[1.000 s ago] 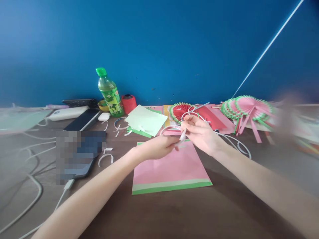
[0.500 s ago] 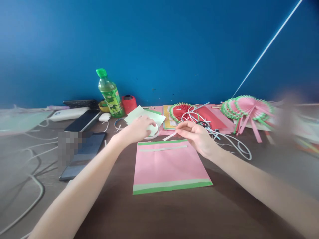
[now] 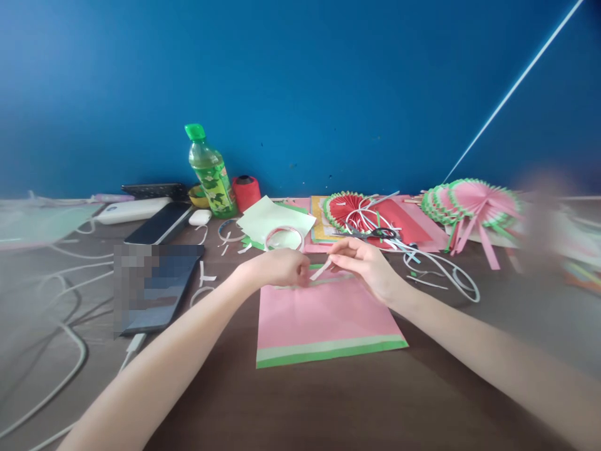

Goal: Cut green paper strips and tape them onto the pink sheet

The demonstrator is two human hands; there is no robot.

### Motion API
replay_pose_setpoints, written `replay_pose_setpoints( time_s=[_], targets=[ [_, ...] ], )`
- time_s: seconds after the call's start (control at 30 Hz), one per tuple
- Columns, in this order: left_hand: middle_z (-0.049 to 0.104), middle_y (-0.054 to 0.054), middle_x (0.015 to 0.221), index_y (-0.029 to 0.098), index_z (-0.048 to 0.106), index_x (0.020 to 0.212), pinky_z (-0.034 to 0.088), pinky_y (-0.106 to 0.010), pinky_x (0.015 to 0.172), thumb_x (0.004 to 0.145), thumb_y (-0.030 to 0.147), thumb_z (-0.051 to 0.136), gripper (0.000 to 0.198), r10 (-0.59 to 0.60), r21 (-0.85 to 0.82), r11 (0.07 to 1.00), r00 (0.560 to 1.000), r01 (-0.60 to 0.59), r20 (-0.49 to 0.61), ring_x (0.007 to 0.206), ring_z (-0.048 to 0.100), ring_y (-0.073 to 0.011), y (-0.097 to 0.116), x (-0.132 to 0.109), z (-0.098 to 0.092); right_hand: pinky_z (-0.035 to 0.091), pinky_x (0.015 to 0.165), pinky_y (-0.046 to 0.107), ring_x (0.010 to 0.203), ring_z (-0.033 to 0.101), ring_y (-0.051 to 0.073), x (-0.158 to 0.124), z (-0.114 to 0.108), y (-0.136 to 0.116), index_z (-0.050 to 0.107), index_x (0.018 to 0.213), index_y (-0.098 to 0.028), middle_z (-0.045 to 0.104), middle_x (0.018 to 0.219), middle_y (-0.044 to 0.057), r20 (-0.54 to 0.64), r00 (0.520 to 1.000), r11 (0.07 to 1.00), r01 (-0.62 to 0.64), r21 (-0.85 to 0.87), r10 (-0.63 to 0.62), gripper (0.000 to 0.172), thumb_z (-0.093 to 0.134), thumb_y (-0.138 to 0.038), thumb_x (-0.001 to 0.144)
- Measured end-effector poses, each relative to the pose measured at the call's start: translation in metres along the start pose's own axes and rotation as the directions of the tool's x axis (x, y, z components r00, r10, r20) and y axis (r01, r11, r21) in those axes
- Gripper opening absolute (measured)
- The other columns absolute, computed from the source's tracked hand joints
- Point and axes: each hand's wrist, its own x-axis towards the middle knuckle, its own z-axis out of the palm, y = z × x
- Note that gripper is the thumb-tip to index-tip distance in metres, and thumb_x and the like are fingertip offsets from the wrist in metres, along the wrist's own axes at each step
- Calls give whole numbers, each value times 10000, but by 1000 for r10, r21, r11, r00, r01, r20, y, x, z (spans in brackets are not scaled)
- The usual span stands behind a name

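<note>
My right hand [image 3: 369, 266] pinches a short white strip of tape [image 3: 321, 269] between thumb and fingertips, above the far edge of a pink paper sheet [image 3: 323, 319]. The sheet lies flat, with green and pale green bands along its near edge. My left hand [image 3: 284, 267] is curled closed over the sheet's far left corner, close to the free end of the strip. Whether it holds anything is hidden. Just behind it rests a tape roll [image 3: 284, 238] on pale green paper [image 3: 275, 219]. A pale strip along the sheet's far side is partly covered by my hands.
Black scissors [image 3: 382, 233], white cords [image 3: 451, 275] and a red folded paper fan [image 3: 346, 212] lie behind my right hand. Pink pleated fans [image 3: 479, 200] sit at right. At left are a green bottle [image 3: 211, 175], a red thread spool [image 3: 246, 193] and a tablet [image 3: 164, 294].
My left hand has moved from the tape roll toward me and right, and its fingers have curled closed. My right hand still pinches the strip, now over the sheet's far edge.
</note>
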Motion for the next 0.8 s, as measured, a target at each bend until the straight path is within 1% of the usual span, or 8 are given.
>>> replay_pose_setpoints(
  time_s=[0.13, 0.2, 0.27, 0.37, 0.43, 0.57, 0.67, 0.8],
  targets=[
    [578, -1, 683, 175, 535, 731, 308, -223, 477, 691, 372, 507, 203, -17, -44, 999, 1000, 17, -14, 578, 511, -126, 14, 2, 7, 469, 678, 280, 662, 606, 117, -2, 4, -3, 590, 784, -177, 629, 699, -14, 21, 1000, 999, -19, 48, 18, 115, 650, -225, 699],
    [569, 10, 640, 178, 542, 788, 335, -217, 477, 722, 320, 455, 179, -21, -160, 987, 999, 28, 50, 539, 517, -114, 16, 2, 6, 475, 657, 275, 650, 611, 118, -4, 7, -5, 583, 781, -177, 631, 678, -16, 25, 1000, 995, -22, 99, 19, 110, 647, -217, 701],
    [578, 11, 636, 172, 546, 814, 373, -211, 506, 751, 259, 389, 190, 22, -278, 961, 995, 6, 98, 530, 530, -102, 14, 1, 0, 482, 661, 277, 644, 621, 119, -6, 9, -5, 580, 783, -178, 641, 666, -17, 5, 1000, 991, -15, 131, 14, 112, 647, -220, 703],
    [622, -14, 776, 157, 568, 774, 408, -206, 566, 762, 295, 404, 215, 39, -320, 947, 999, -30, 21, 609, 549, -95, 2, -2, -14, 498, 705, 307, 672, 649, 141, -8, 11, -1, 586, 792, -176, 672, 688, 2, -20, 999, 992, -30, 122, 33, 135, 654, -250, 702],
    [634, -21, 821, 160, 606, 806, 417, -202, 609, 758, 316, 428, 242, 47, -313, 949, 997, -27, 59, 698, 561, -108, -7, -4, -23, 506, 737, 334, 721, 665, 167, -9, 12, 2, 597, 801, -171, 691, 722, 24, -2, 998, 994, -57, 95, 58, 159, 660, -277, 700],
    [653, -27, 841, 168, 621, 869, 428, -207, 640, 736, 330, 470, 258, 77, -307, 952, 972, -6, 221, 759, 580, -125, -18, -6, -26, 512, 774, 354, 764, 671, 186, -11, 13, 5, 611, 801, -173, 702, 769, 37, 41, 997, 997, -67, 31, 66, 177, 659, -313, 703],
    [659, -26, 839, 165, 613, 845, 428, -204, 639, 696, 265, 487, 219, 89, -289, 957, 964, -13, 252, 738, 581, -119, -20, -4, -23, 515, 761, 339, 744, 670, 180, -12, 13, 4, 609, 780, -176, 696, 770, 29, 37, 997, 997, -63, -37, 64, 182, 659, -330, 697],
    [660, -3, 782, 176, 623, 784, 416, -196, 625, 680, 235, 484, 183, 77, -233, 973, 956, -10, 283, 722, 573, -117, -17, -4, -21, 502, 654, 292, 636, 647, 156, -13, 17, 2, 592, 744, -169, 669, 678, 17, 30, 999, 972, -24, -232, 31, 172, 655, -321, 694]
  ],
)
